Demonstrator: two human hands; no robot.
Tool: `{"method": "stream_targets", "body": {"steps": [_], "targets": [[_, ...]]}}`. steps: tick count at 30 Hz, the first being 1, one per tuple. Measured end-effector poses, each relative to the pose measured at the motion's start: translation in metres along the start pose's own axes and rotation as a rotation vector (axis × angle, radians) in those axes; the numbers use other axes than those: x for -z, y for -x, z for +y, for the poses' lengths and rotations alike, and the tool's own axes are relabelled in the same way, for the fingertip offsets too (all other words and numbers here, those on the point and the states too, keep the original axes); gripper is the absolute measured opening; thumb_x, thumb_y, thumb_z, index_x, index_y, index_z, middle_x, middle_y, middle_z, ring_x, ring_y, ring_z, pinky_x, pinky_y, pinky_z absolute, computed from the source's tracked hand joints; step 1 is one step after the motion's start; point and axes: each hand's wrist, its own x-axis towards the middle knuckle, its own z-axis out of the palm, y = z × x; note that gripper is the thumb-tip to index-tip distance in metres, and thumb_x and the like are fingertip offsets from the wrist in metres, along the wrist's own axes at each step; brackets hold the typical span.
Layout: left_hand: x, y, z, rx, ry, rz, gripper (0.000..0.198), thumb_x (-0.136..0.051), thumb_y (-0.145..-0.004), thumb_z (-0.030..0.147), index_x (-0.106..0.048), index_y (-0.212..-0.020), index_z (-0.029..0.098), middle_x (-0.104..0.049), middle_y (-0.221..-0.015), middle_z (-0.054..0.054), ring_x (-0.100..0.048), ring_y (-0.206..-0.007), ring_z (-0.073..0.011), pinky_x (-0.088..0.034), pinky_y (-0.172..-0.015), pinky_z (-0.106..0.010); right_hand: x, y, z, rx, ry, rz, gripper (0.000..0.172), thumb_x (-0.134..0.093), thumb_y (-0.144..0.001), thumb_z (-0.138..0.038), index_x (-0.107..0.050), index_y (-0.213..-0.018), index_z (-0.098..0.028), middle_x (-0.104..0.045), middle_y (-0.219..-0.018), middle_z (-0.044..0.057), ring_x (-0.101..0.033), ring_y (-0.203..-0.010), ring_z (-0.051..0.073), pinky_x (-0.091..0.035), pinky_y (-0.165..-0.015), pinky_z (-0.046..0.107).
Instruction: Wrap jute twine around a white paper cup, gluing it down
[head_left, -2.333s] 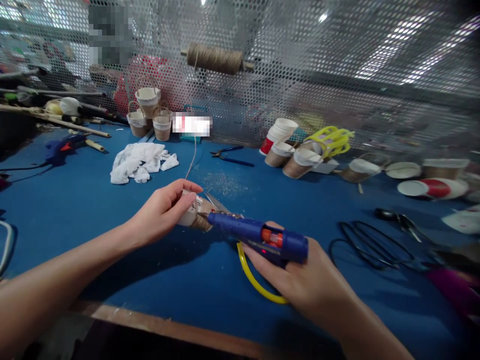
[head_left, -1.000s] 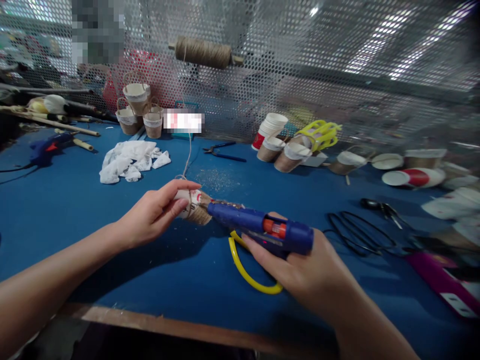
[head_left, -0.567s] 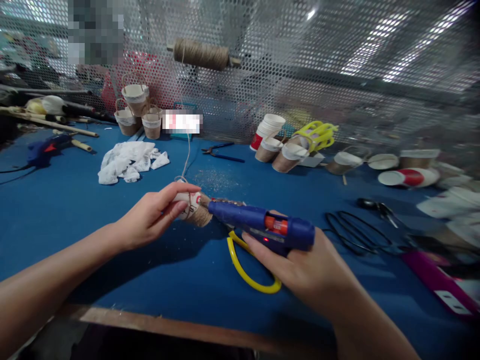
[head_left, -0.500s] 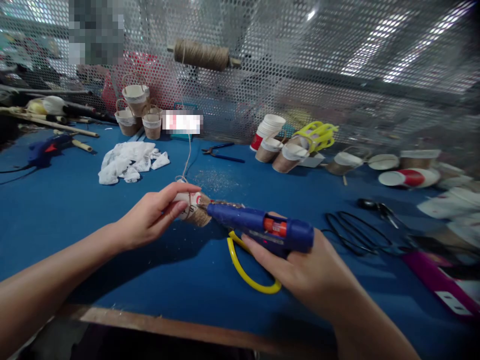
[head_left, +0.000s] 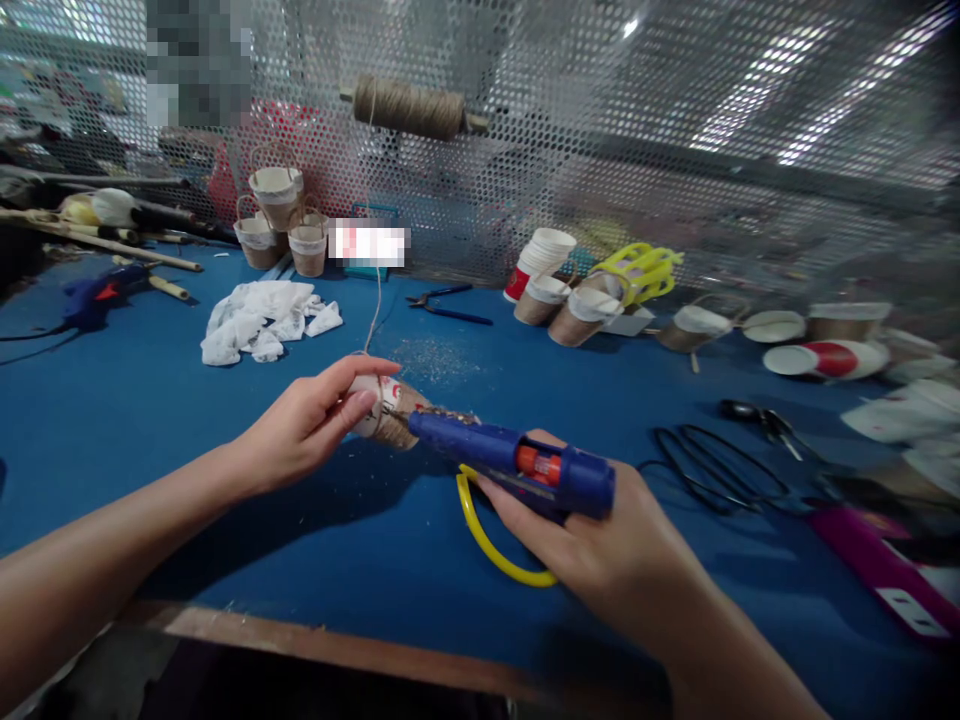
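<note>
My left hand (head_left: 315, 420) is closed on a small paper cup (head_left: 394, 396), lying sideways and partly wrapped in brown twine. In my right hand (head_left: 600, 540) is a blue glue gun (head_left: 495, 455), its nozzle tip at the cup's twine-covered side. From a twine spool (head_left: 409, 107) on the mesh, a strand (head_left: 375, 310) runs down to the cup. Beneath the glue gun lies a yellow looped handle (head_left: 487, 540), partly hidden by my right hand. Whether glue is coming out I cannot tell.
Twine-wrapped cups with handles (head_left: 307, 248) stand at the back left, near crumpled white cloth (head_left: 259, 315). Pliers (head_left: 454, 305) lie mid-table. More cups (head_left: 585, 315) are at the right, with a black cable (head_left: 697, 465) and a purple power strip (head_left: 870, 565). A second glue gun (head_left: 101, 295) lies left.
The glue gun has shifted slightly left, its tip now lower along the twine-wrapped part of the cup. My left hand keeps its hold, and the view has shifted a little.
</note>
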Motion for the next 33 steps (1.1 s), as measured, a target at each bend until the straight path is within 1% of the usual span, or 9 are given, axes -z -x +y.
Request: {"method": "stream_targets", "body": {"steps": [2,4,14,17,20,23,26,29,33], "targets": [[0.0,0.0,0.0,0.016,0.026,0.004,0.033,-0.034,-0.091,0.03,-0.046,-0.119,0.016,-0.064,-0.096,-0.006,-0.059,-0.078,-0.013,-0.046,-0.065,-0.021,0.001,0.0,0.0,-0.003,0.016,-0.067,0.009,-0.051,-0.077,-0.025,-0.053,-0.069,-0.021,-0.057,-0.059,-0.001,-0.052,-0.052,0.015,-0.045,-0.05,0.027],[0.0,-0.001,0.001,0.032,0.051,0.008,0.033,-0.034,-0.091,0.03,-0.047,-0.118,0.015,-0.064,-0.096,-0.007,-0.059,-0.077,-0.0127,-0.046,-0.065,-0.021,0.001,0.0,0.0,0.018,0.028,-0.094,0.011,-0.05,-0.077,-0.026,-0.05,-0.066,-0.022,-0.054,-0.056,-0.002,-0.048,-0.049,0.013,-0.044,-0.048,0.027],[-0.001,-0.001,0.001,0.076,0.069,0.009,0.035,-0.034,-0.091,0.033,-0.048,-0.118,0.015,-0.064,-0.084,-0.005,-0.059,-0.077,-0.0148,-0.047,-0.063,-0.023,-0.004,-0.001,0.001,0.061,0.021,-0.084,0.011,-0.05,-0.077,-0.026,-0.051,-0.066,-0.022,-0.053,-0.056,-0.002,-0.05,-0.05,0.014,-0.043,-0.049,0.027],[0.0,-0.001,0.001,0.057,0.053,0.004,0.035,-0.035,-0.091,0.033,-0.048,-0.118,0.016,-0.064,-0.087,-0.005,-0.059,-0.079,-0.0151,-0.047,-0.064,-0.022,-0.003,0.0,0.003,0.022,0.037,-0.061,0.01,-0.052,-0.077,-0.027,-0.052,-0.068,-0.021,-0.056,-0.058,-0.002,-0.052,-0.052,0.014,-0.044,-0.051,0.026],[0.001,0.0,0.002,0.018,0.064,-0.018,0.033,-0.034,-0.091,0.03,-0.047,-0.119,0.017,-0.065,-0.091,-0.005,-0.059,-0.078,-0.0139,-0.046,-0.064,-0.021,-0.001,0.0,0.005,-0.03,0.026,-0.02,0.009,-0.054,-0.076,-0.028,-0.057,-0.074,-0.02,-0.062,-0.065,0.001,-0.058,-0.059,0.016,-0.047,-0.055,0.028],[0.002,0.001,0.004,-0.031,0.08,-0.034,0.032,-0.034,-0.091,0.027,-0.046,-0.119,0.017,-0.065,-0.093,-0.004,-0.058,-0.076,-0.0122,-0.046,-0.065,-0.02,0.001,-0.002,0.005,-0.049,-0.013,-0.002,0.012,-0.055,-0.074,-0.029,-0.06,-0.078,-0.019,-0.064,-0.067,0.002,-0.061,-0.06,0.019,-0.05,-0.057,0.031],[0.003,0.002,0.005,-0.083,0.07,-0.043,0.032,-0.035,-0.09,0.024,-0.046,-0.119,0.016,-0.064,-0.096,-0.005,-0.058,-0.079,-0.0119,-0.046,-0.068,-0.021,0.006,-0.007,0.005,-0.031,-0.013,-0.021,0.013,-0.052,-0.074,-0.029,-0.062,-0.075,-0.02,-0.064,-0.064,0.003,-0.061,-0.058,0.02,-0.051,-0.054,0.032],[0.004,0.002,0.006,-0.109,0.06,-0.044,0.032,-0.036,-0.09,0.022,-0.046,-0.119,0.015,-0.064,-0.096,-0.006,-0.058,-0.079,-0.0119,-0.046,-0.068,-0.021,0.012,-0.011,0.004,-0.018,-0.007,-0.074,0.017,-0.05,-0.074,-0.029,-0.064,-0.068,-0.021,-0.061,-0.056,0.003,-0.059,-0.052,0.02,-0.051,-0.047,0.031],[0.004,0.003,0.005,-0.106,0.069,-0.036,0.031,-0.036,-0.09,0.022,-0.046,-0.118,0.015,-0.064,-0.097,-0.006,-0.058,-0.079,-0.0118,-0.046,-0.069,-0.021,0.014,-0.01,0.003,-0.026,-0.018,-0.101,0.017,-0.051,-0.072,-0.029,-0.067,-0.07,-0.021,-0.062,-0.055,0.003,-0.059,-0.052,0.02,-0.051,-0.047,0.03]]}}
